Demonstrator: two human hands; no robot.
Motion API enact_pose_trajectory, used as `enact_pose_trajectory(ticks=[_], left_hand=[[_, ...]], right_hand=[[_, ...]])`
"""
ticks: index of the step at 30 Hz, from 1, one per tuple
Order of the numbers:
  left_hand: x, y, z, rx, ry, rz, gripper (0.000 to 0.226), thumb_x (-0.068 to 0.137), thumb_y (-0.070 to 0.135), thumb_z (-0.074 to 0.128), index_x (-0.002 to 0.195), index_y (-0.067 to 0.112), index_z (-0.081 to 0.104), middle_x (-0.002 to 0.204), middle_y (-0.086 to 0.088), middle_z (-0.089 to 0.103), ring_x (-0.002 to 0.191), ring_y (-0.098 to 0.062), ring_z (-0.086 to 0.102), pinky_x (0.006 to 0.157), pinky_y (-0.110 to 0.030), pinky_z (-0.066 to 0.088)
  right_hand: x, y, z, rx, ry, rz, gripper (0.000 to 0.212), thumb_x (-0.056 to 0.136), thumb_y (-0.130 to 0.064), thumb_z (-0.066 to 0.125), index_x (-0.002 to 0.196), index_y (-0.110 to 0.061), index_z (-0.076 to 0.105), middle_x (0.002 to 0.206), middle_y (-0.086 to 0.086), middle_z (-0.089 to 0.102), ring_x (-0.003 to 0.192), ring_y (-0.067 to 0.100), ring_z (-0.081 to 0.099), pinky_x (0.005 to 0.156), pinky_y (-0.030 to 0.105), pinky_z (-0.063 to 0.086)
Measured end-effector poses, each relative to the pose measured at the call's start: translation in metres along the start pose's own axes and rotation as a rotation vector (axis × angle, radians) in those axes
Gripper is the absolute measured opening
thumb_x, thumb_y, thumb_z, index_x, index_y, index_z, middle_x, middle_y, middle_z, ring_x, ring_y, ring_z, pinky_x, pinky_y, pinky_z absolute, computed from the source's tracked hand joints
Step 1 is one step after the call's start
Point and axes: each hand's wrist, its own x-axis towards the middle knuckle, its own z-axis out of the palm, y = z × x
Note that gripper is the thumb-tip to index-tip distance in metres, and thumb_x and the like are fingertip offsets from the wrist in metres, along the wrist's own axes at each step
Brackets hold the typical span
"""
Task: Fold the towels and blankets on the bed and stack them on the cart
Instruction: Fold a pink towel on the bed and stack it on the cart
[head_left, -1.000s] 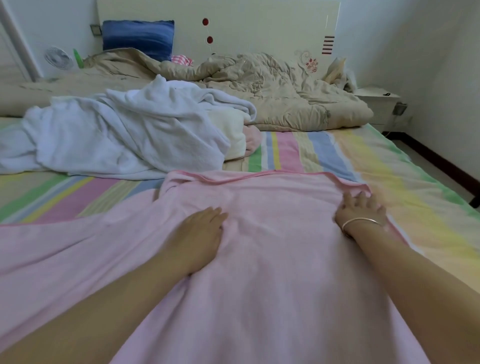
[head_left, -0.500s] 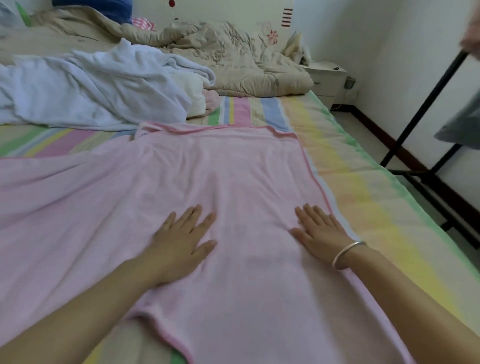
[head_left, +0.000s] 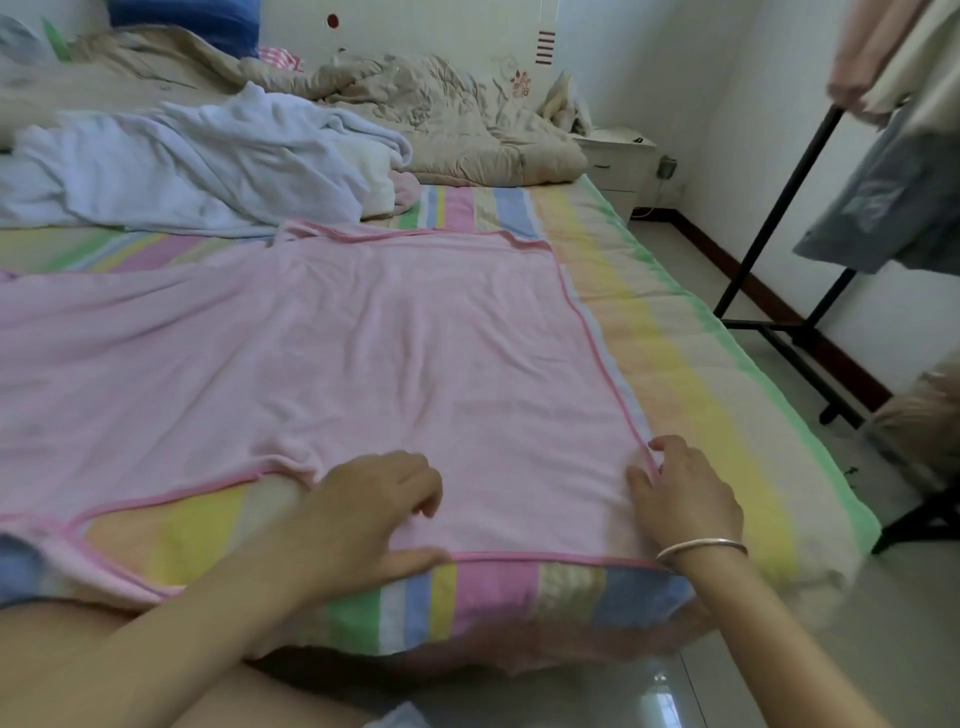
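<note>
Towel (head_left: 363, 338): left hand (head_left: 374, 514) curled at near hem, hold unclear; right hand (head_left: 680, 493) pinches right hem. Risk: uneven lift, left-side slack bunches, fold skews.

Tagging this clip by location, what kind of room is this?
Likely a home bedroom: a striped-sheeted bed, a rumpled beige quilt, and a white nightstand beside it.

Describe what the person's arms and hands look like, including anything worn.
The left forearm and right forearm are bare, with no sleeves in view. The right hand has a thin silver bangle at its wrist. The left hand wears nothing visible: no ring, watch or glove.
</note>
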Motion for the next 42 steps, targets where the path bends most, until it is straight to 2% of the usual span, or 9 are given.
enact_pose_trajectory(ticks=[5,11,16,21,28,32,36,39,42], left_hand=[[0.003,0.016,0.018,0.178,-0.029,0.134,0.017,0.084,0.043,0.053,0.083,0.026,0.048,0.078,0.009,0.05,0.069,-0.013,0.054,0.049,-0.029,0.043],[0.013,0.033,0.03,0.043,-0.079,0.118,0.011,0.085,0.038,0.048,0.084,0.028,0.05,0.078,0.009,0.055,0.069,-0.014,0.056,0.051,-0.026,0.044],[0.015,0.029,0.014,-0.263,-0.168,-0.207,0.039,0.084,0.061,0.042,0.087,0.028,0.062,0.081,0.014,0.064,0.075,-0.005,0.058,0.068,-0.026,0.047],[-0.015,-0.005,-0.018,-0.477,0.109,-0.546,0.019,0.089,0.037,0.054,0.075,0.03,0.066,0.072,0.019,0.069,0.07,0.0,0.065,0.072,-0.03,0.054],[-0.151,-0.11,-0.079,-0.33,0.6,-1.167,0.026,0.091,0.018,0.059,0.068,0.027,0.066,0.065,0.013,0.069,0.058,-0.005,0.065,0.063,-0.029,0.052],[-0.242,-0.181,-0.104,-0.256,0.74,-1.437,0.019,0.079,0.041,0.058,0.072,0.026,0.067,0.069,0.008,0.071,0.07,-0.021,0.07,0.074,-0.039,0.055],[-0.29,-0.246,-0.125,-0.16,0.774,-1.589,0.014,0.086,0.013,0.06,0.079,0.024,0.064,0.083,0.0,0.072,0.082,-0.026,0.067,0.075,-0.036,0.051],[-0.32,-0.296,-0.13,-0.328,0.807,-1.661,0.021,0.085,0.006,0.052,0.083,0.024,0.062,0.091,0.002,0.072,0.081,-0.024,0.07,0.078,-0.041,0.057],[-0.334,-0.334,-0.135,-0.705,0.939,-1.639,0.029,0.083,-0.009,0.055,0.09,0.015,0.068,0.087,-0.005,0.073,0.07,-0.024,0.072,0.077,-0.045,0.06]], right_hand=[[-0.01,0.01,0.005,0.025,0.1,-0.031,0.023,0.097,-0.026,0.045,0.119,-0.018,0.043,0.104,0.014,0.067,0.089,0.039,0.06,0.065,0.037,0.036],[-0.009,0.024,0.0,-0.085,0.102,0.02,0.024,0.095,-0.025,0.05,0.117,-0.017,0.047,0.11,0.014,0.061,0.092,0.039,0.059,0.065,0.035,0.035],[-0.003,-0.011,0.019,-0.155,0.132,-0.225,0.049,0.076,-0.018,0.061,0.123,-0.007,0.061,0.117,0.02,0.061,0.104,0.042,0.055,0.081,0.048,0.047],[-0.022,-0.12,0.044,-0.133,-0.193,-0.543,0.098,0.066,-0.061,-0.011,0.15,-0.025,0.026,0.159,0.006,0.021,0.147,0.028,0.015,0.117,0.047,0.008],[-0.076,-0.289,0.089,-0.056,-0.493,-0.815,0.073,0.096,-0.061,0.008,0.155,-0.019,0.002,0.161,0.006,-0.007,0.148,0.021,-0.01,0.119,0.044,-0.005],[-0.107,-0.404,0.111,-0.005,-0.362,-1.067,0.103,0.069,-0.071,-0.009,0.154,-0.015,0.011,0.161,0.009,0.003,0.149,0.025,0.001,0.119,0.045,0.004],[-0.139,-0.524,0.135,0.237,-0.179,-1.328,0.066,0.075,-0.048,0.032,0.119,-0.009,0.062,0.125,0.018,0.06,0.116,0.04,0.055,0.091,0.047,0.048],[-0.163,-0.599,0.152,0.318,-0.091,-1.371,0.046,0.069,-0.037,0.041,0.095,-0.011,0.068,0.094,0.008,0.067,0.086,0.035,0.062,0.063,0.037,0.049],[-0.176,-0.652,0.169,0.229,-0.045,-1.332,0.045,0.075,-0.046,0.052,0.097,-0.009,0.066,0.089,0.008,0.066,0.08,0.032,0.062,0.061,0.037,0.046]])
